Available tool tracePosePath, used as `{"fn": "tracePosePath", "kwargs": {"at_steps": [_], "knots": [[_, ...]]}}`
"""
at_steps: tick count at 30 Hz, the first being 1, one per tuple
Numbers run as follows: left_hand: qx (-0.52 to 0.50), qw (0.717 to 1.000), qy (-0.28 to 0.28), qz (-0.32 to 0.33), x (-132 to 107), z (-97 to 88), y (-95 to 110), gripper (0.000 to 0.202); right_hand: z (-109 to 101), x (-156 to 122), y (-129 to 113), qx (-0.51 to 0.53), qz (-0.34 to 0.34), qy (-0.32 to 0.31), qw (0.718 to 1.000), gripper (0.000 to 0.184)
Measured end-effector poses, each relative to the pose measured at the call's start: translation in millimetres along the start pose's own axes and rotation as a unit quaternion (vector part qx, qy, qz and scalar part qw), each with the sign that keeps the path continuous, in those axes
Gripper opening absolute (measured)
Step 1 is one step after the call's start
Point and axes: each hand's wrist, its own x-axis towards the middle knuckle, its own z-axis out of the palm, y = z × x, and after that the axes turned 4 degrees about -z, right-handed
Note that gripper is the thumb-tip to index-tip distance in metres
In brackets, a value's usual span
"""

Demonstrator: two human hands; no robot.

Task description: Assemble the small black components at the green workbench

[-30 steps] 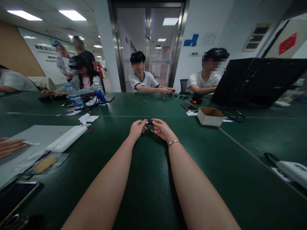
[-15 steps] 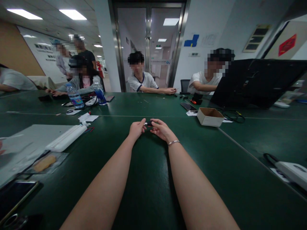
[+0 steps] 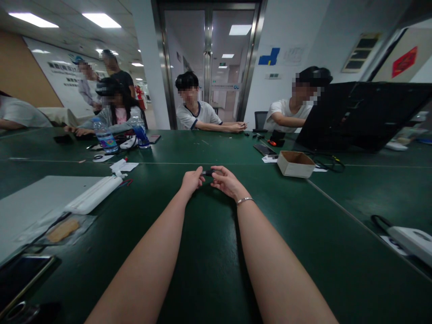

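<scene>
One black-screened phone lies on the smooth green desk, nearest me, left of my left hand. Beyond it, one clear, crinkled packet holds one flat tan wafer. Ahead, my left hand and right hand pinch one slim dark piece between them, an end each. Farther out, right of my right hand, sits one open-topped rectangular box; left of my left hand, two clear plastic bottles.
</scene>
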Motion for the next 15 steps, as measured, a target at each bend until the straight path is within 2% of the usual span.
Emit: {"fn": "tracePosePath", "kwargs": {"at_steps": [8,15], "knots": [[0.022,1.000,0.009,0.006,-0.6,2.4,-0.5,0.052,2.2,-0.7,-2.3,0.004,-0.007,0.003,1.000,0.039],[0.017,0.998,-0.001,0.057,-4.9,3.9,-2.4,0.049,4.1,2.1,-2.6,0.005,0.032,0.053,0.998,0.020]]}}
